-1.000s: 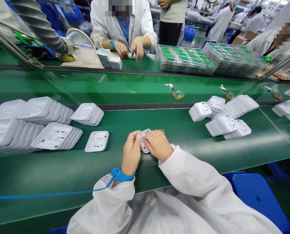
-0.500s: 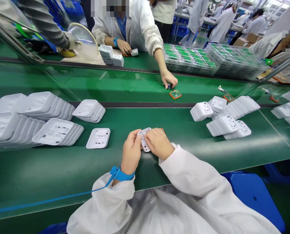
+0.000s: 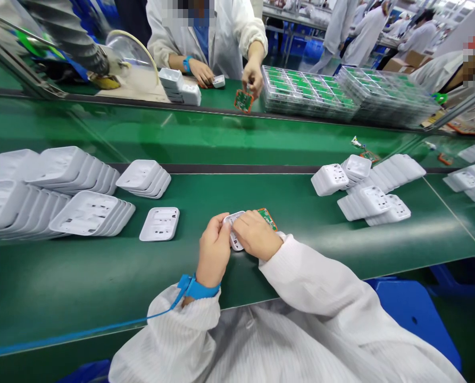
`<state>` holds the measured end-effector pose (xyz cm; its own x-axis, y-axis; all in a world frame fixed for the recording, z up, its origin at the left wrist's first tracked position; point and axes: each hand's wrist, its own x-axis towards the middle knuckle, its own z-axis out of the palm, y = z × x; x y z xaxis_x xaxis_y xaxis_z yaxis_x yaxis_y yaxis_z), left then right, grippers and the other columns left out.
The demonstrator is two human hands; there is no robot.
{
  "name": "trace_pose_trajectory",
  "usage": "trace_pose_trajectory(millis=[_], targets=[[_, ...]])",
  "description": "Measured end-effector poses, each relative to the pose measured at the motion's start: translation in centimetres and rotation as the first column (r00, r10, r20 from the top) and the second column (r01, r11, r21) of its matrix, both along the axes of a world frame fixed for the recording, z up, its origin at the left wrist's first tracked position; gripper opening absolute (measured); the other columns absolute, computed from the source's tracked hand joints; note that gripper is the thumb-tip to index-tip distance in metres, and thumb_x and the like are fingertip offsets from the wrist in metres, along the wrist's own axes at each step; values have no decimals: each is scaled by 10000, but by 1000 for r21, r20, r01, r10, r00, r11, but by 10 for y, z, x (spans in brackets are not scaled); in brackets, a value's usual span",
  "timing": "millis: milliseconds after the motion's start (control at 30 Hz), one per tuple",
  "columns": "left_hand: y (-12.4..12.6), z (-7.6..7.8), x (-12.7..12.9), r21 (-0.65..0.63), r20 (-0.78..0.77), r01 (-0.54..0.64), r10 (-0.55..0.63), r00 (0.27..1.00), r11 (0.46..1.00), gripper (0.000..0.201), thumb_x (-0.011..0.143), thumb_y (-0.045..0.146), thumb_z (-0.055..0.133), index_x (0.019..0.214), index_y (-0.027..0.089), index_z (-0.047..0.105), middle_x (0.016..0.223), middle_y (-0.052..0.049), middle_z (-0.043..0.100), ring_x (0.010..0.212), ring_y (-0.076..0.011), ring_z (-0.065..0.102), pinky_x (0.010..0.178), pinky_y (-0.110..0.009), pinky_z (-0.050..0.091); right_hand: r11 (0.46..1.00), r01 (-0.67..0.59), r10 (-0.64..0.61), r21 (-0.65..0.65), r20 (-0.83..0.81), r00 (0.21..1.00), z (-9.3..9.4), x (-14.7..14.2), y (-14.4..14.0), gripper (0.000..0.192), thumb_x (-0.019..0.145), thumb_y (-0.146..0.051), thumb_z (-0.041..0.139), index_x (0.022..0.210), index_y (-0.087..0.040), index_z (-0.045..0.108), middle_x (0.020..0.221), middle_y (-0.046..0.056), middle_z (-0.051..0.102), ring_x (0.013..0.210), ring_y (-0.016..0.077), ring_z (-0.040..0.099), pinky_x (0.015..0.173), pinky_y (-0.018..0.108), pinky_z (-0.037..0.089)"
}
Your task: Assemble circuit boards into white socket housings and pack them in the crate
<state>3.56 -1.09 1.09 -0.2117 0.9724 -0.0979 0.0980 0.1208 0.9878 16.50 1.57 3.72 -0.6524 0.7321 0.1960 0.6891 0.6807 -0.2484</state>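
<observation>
**Left hand (image 3: 214, 242) and right hand (image 3: 257, 234) close around a small white casing (image 3: 235, 243)**

The left hand grips the casing along its left edge, thumb on the rim. The right hand's fingers are bent over its upper right part; whether they pinch anything is hidden. The casing is at the middle of the green surface (image 3: 229, 194), a shallow shell with rounded corners, a raised rim and its inner side showing. Small dark openings mark the uncovered lower portion, while the rest is out of sight under the fingers.

Just beyond the right hand, a green circuit board (image 3: 266, 217) with an orange edge peeks out. A blue strap (image 3: 203, 289) circles the left wrist.

Farther left, a single white tray-like shell (image 3: 159, 224) lies near leaning stacks of larger shells (image 3: 83, 213). To the right sit piles of small white casings (image 3: 375, 201) with dark openings. Across the divider, a co-worker's hand (image 3: 253, 77) dangles an orange-edged board (image 3: 243, 100).
</observation>
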Motion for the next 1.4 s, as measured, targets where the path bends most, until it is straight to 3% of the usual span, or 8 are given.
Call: trace_pose_trajectory(millis=[100, 233, 533, 667, 800, 1000, 1267, 1400], targets=[[0, -3, -2, -26, -8, 11, -11, 1000, 1000, 338, 826, 395, 536, 1073, 174, 601, 983, -69, 659, 850, -186, 602, 722, -295, 481, 998, -44, 43, -38, -26, 999, -4, 3, -1, 181, 943, -177, 415, 939, -136, 591, 923, 100, 610, 842, 211, 475, 790, 346, 358], [3, 0, -9, -22, -17, 26, -26, 1000, 999, 366, 825, 390, 537, 1118, 177, 589, 999, -74, 660, 838, -186, 606, 723, -298, 483, 998, 51, -54, -26, -124, 991, -7, 19, -7, 218, 922, -338, 515, 970, -144, 600, 955, 97, 600, 890, 217, 479, 803, 346, 367], [1, 27, -15, -31, -143, 219, -221, 965, 975, 398, 843, 405, 503, 1165, 186, 584, 939, -63, 672, 831, -200, 624, 696, -298, 485, 999, 33, -33, 6, -58, 998, -8, 29, -7, 140, 894, -282, 558, 839, -157, 585, 865, 84, 573, 838, 212, 471, 792, 356, 360], [1, 34, -18, -37, -188, 285, -287, 939, 958, 396, 853, 409, 485, 1161, 181, 583, 1006, -67, 674, 862, -203, 626, 701, -291, 477, 967, 234, -240, -97, -53, 969, 4, 27, 2, 368, 731, -353, 750, 959, -145, 550, 956, 103, 570, 922, 252, 489, 800, 390, 374], [4, 35, -21, 2, -174, 343, -337, 925, 939, 389, 864, 403, 473, 1171, 186, 576, 1128, -67, 647, 957, -204, 610, 781, -294, 474, 962, 21, -67, -273, -162, 984, 8, 29, 13, 485, 742, -257, 728, 1142, -163, 471, 1123, 110, 562, 1020, 238, 520, 841, 377, 402], [17, 26, -19, 21, -207, 311, -300, 931, 950, 341, 865, 385, 463, 1095, 190, 622, 1074, -62, 667, 951, -210, 617, 868, -333, 463, 922, 80, -129, -379, -107, 986, -3, 24, 23, 334, 778, -266, 661, 1017, -189, 441, 887, 25, 584, 734, 181, 573, 639, 295, 410], [47, 17, -30, -6, -141, 294, -292, 946, 956, 334, 860, 384, 467, 1071, 188, 636, 1057, -59, 674, 956, -220, 617, 864, -345, 467, 847, 88, -203, -524, -166, 965, 0, 7, 50, 330, 704, -190, 711, 911, -213, 455, 801, -4, 577, 704, 181, 565, 578, 281, 400], [50, 15, -34, 92, -305, 111, -78, 949, 990, 413, 896, 372, 430, 1263, 198, 504, 1247, -98, 580, 1081, -230, 573, 904, -368, 449, 771, 89, -265, -630, -191, 945, 6, -2, 101, 345, 646, -120, 747, 903, -189, 529, 805, -23, 628, 717, 140, 601, 600, 227, 445]])
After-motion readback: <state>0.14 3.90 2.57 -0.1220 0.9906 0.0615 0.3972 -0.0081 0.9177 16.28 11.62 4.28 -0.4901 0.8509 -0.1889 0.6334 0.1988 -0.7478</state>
